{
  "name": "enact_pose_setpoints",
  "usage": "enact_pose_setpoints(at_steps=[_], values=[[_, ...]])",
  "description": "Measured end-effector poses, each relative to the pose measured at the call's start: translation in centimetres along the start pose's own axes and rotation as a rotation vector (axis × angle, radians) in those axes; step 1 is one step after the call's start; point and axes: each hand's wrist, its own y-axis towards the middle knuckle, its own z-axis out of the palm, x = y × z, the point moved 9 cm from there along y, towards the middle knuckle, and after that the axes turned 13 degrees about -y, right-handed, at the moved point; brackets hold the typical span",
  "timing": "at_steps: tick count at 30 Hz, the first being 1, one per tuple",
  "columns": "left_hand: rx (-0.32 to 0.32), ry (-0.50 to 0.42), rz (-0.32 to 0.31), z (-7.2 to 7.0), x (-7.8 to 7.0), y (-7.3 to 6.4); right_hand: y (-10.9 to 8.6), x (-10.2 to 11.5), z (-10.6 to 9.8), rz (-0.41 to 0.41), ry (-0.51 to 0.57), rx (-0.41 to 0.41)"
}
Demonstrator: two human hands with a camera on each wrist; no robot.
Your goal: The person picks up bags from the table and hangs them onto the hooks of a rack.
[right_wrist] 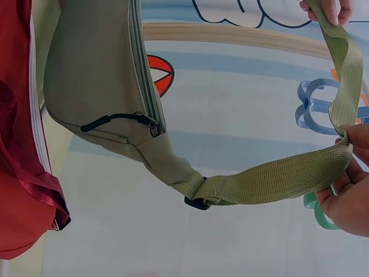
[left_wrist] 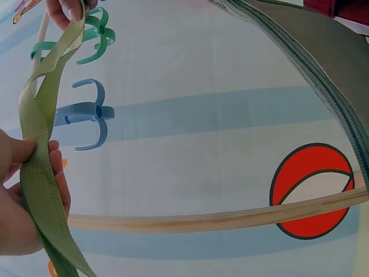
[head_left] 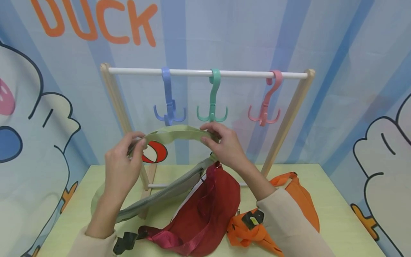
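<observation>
Both hands hold up the light green webbing strap (head_left: 179, 134) of a grey-green waist bag (head_left: 167, 192). My left hand (head_left: 123, 160) pinches the strap at its left part between thumb and fingers. On the other side my right hand (head_left: 224, 142) pinches it near the bag's end. The strap arches between them, just below the blue hook (head_left: 168, 103) and the green hook (head_left: 212, 100). In the right wrist view the bag body (right_wrist: 95, 63) hangs from the strap, with its zipper (right_wrist: 147, 75) and a dark pull at the lower end.
A red waist bag (head_left: 208, 210) lies on the table (head_left: 334, 214) behind the green one. To its right is an orange bag (head_left: 300, 200) with a black buckle (head_left: 253, 218). A pink hook (head_left: 264, 103) hangs on the white rail (head_left: 135, 71) of a wooden-legged rack.
</observation>
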Motion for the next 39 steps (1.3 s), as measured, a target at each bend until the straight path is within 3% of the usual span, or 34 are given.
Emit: enact_pose_setpoints(at_steps=[29,39], values=[[-0.073,-0.024,0.033,0.0,-0.9,0.8,0.8,0.0,-0.2,0.069,0.021,-0.015],[-0.064,-0.013,0.009,0.4,-1.0,1.2,1.1,0.0,-0.6,0.069,0.004,-0.036]])
